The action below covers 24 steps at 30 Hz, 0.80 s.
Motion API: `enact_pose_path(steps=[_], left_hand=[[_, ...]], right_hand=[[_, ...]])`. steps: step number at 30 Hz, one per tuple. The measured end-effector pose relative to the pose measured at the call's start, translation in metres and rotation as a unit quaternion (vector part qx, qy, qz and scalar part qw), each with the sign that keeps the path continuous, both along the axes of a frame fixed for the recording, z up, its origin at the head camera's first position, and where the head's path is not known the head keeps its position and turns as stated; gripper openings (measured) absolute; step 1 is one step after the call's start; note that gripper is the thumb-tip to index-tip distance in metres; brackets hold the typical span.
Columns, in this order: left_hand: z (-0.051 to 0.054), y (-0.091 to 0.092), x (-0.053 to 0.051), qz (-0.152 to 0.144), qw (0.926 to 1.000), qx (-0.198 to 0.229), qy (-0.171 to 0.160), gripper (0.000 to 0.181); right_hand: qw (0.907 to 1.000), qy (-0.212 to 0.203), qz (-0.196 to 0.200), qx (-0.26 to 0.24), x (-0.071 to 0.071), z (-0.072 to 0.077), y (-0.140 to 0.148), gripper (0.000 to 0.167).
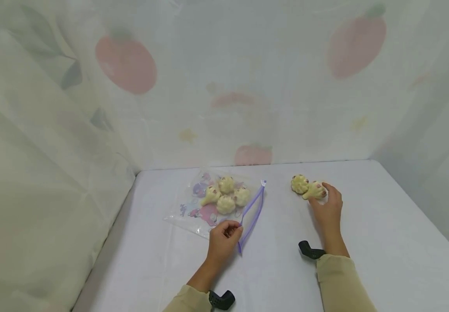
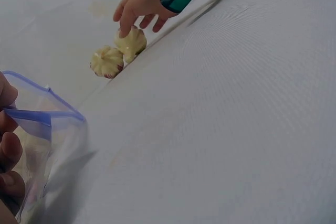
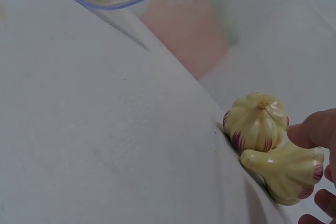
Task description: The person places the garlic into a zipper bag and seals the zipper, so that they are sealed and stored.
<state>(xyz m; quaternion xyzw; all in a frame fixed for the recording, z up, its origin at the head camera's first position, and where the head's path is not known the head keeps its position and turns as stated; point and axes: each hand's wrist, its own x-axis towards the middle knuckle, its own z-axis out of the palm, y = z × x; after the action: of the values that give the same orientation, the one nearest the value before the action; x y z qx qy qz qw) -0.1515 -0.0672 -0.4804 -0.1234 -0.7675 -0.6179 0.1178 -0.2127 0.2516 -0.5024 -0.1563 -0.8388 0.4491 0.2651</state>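
Observation:
My left hand (image 1: 222, 240) pinches the purple-edged mouth of a clear printed zip bag (image 1: 185, 219), which lies on the table. Several cream garlic bulbs (image 1: 226, 204) with purplish marks are inside it; the bag's mouth stands partly apart. To the right, two more bulbs sit side by side, touching: a rounded garlic bulb (image 3: 256, 123) and one lying on its side, its neck outward, a tilted garlic bulb (image 3: 289, 171). Around that tilted bulb my right hand (image 1: 329, 210) spreads its thumb and fingers; the thumb (image 3: 310, 129) is close to it, and I see no firm grip.
A white cloth covers the table (image 1: 279, 273). Behind it hangs a pale curtain (image 1: 294, 108) with faded fruit prints, and another drape (image 1: 52, 195) borders the left side. Dark devices are strapped at both wrists, such as the left wrist camera (image 1: 222, 300).

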Motion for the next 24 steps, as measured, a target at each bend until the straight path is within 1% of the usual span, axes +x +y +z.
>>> enact_pose_path(steps=[2, 5, 7, 9, 11, 14, 17, 19, 21, 24], left_hand=[[0.000, 0.000, 0.000, 0.000, 1.0000, 0.000, -0.001, 0.005], [-0.001, 0.000, 0.000, 0.004, 1.0000, -0.003, -0.003, 0.004], [-0.002, 0.001, 0.000, 0.008, 0.9999, -0.005, -0.005, 0.005], [-0.002, 0.001, 0.000, 0.008, 0.9999, -0.007, -0.007, 0.005], [-0.003, 0.001, 0.000, 0.007, 0.9999, -0.005, -0.007, 0.005], [-0.003, 0.001, 0.001, 0.004, 1.0000, -0.004, -0.004, 0.006], [-0.004, 0.001, 0.001, 0.008, 1.0000, -0.004, -0.002, 0.006], [-0.004, 0.001, 0.001, 0.009, 1.0000, -0.004, -0.003, 0.005], [-0.004, 0.001, 0.001, 0.009, 1.0000, -0.004, -0.002, 0.005], [-0.004, 0.000, 0.000, 0.008, 1.0000, -0.003, 0.000, 0.006]], right_hand=[[0.9996, -0.018, 0.017, -0.009, -0.002, -0.001, 0.001, 0.065], [0.9975, -0.058, 0.028, -0.029, -0.003, 0.000, 0.004, 0.073], [0.9943, -0.094, 0.030, -0.042, -0.004, 0.002, 0.006, 0.078], [0.9891, -0.135, 0.036, -0.047, -0.006, 0.004, 0.010, 0.082], [0.9840, -0.167, 0.046, -0.039, -0.009, 0.008, 0.016, 0.084], [0.9755, -0.206, 0.076, -0.008, -0.015, 0.012, 0.024, 0.085], [0.9670, -0.231, 0.106, 0.019, -0.022, 0.014, 0.031, 0.081], [0.9630, -0.242, 0.116, 0.025, -0.024, 0.015, 0.033, 0.079], [0.9625, -0.245, 0.114, 0.021, -0.023, 0.014, 0.035, 0.076], [0.9646, -0.242, 0.104, 0.004, -0.020, 0.011, 0.036, 0.076]])
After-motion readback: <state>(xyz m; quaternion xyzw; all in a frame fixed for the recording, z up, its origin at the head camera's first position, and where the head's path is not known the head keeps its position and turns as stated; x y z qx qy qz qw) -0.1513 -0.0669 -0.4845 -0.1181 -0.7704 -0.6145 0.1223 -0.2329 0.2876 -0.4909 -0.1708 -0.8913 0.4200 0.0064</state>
